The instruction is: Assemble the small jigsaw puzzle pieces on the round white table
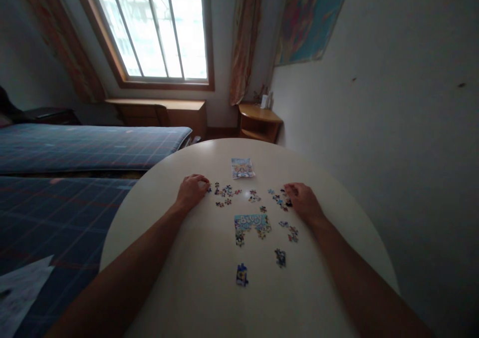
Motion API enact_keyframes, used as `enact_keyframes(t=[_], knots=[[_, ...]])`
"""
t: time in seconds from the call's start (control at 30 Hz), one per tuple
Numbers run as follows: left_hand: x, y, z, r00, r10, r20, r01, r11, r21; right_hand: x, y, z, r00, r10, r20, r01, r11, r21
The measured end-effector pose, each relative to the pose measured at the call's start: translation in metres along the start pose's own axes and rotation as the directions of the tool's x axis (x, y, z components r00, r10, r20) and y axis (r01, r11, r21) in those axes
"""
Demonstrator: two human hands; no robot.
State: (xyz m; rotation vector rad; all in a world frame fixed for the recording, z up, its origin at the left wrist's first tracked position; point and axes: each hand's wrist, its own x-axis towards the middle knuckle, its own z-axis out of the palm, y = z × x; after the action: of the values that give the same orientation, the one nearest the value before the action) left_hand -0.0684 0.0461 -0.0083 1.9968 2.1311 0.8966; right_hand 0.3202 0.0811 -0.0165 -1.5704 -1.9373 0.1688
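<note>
My left hand (191, 191) rests on the table left of a cluster of loose jigsaw puzzle pieces (226, 191), its fingers curled and closed at a dark puzzle piece (209, 189). On the right, my right hand (304, 201) has its fingers bent together over another dark piece (288, 203), beside more loose pieces (278, 199). Between my forearms lies a partly joined puzzle (251, 220) with a light blue top edge and white lettering; its lower middle is open. Nearer me are a small joined blue section (242, 275) and a dark joined section (280, 258).
A creased picture sheet (242, 168) lies toward the far side of the round white table (202, 288). Small joined pieces (293, 234) sit near my right wrist. Beds with plaid covers (93, 148) stand at left, a white wall (404, 143) at right, and a wooden corner shelf (258, 112) beyond.
</note>
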Motion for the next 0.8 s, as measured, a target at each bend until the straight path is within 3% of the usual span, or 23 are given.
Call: enact_keyframes(t=[0.17,0.3,0.6,0.8], knots=[[-0.003,-0.007,-0.016,0.998,-0.068,0.011,0.068,0.998,0.009,0.002,0.006,0.002,1.0,-0.01,0.025,0.009,1.0,0.03],[-0.009,-0.004,-0.023,0.998,-0.039,0.041,0.039,0.999,0.007,0.003,0.008,0.001,0.998,-0.012,0.061,0.008,0.997,0.074],[-0.018,0.02,-0.009,0.983,0.164,0.083,-0.167,0.985,0.039,0.0,0.002,-0.002,0.997,-0.027,0.078,0.02,0.995,0.098],[-0.017,0.019,-0.005,0.976,0.176,0.13,-0.177,0.984,-0.003,-0.001,0.006,0.0,0.997,-0.049,0.067,0.045,0.997,0.058]])
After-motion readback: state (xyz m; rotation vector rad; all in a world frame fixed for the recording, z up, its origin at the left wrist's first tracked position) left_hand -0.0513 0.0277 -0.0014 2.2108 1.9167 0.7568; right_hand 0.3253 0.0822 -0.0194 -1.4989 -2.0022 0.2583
